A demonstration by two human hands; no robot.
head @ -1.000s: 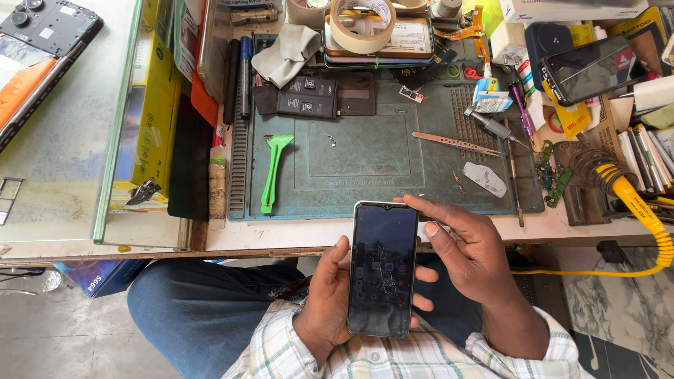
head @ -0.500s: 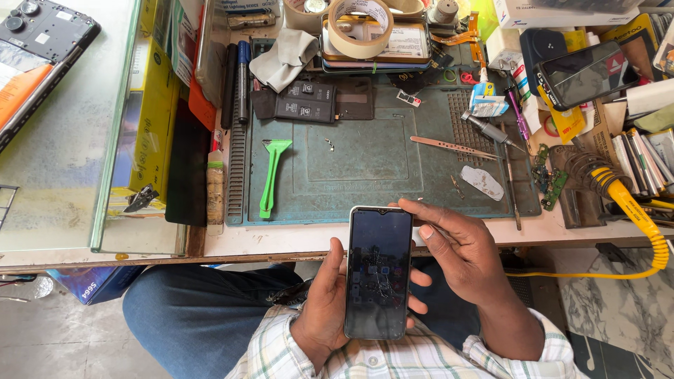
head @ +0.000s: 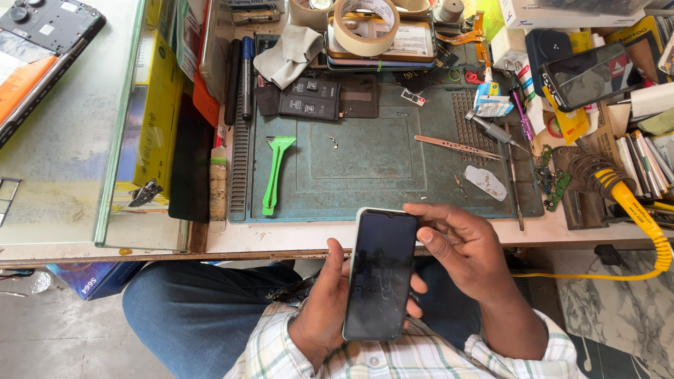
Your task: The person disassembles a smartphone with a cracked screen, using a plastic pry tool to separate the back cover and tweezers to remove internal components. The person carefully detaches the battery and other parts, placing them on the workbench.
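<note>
I hold a black smartphone (head: 380,274) upright over my lap, its dark screen facing up and scuffed near the bottom. My left hand (head: 327,312) cradles it from beneath, thumb on the left edge and fingertips showing past the right edge. My right hand (head: 466,247) grips the phone's upper right corner, thumb pressed against the side near the top. Both hands sit just in front of the near edge of the workbench (head: 295,238).
A green-grey repair mat (head: 365,161) carries a green plastic scraper (head: 276,172), tweezers (head: 458,147), a phone battery (head: 309,98) and small screws. Tape rolls (head: 366,24), another phone (head: 591,74), a yellow coiled cable (head: 642,217) and a glass counter (head: 63,140) surround it.
The phone and both hands have shifted slightly left and lower in view; my right thumb has settled onto the phone's upper right edge. Bench items are unchanged.
</note>
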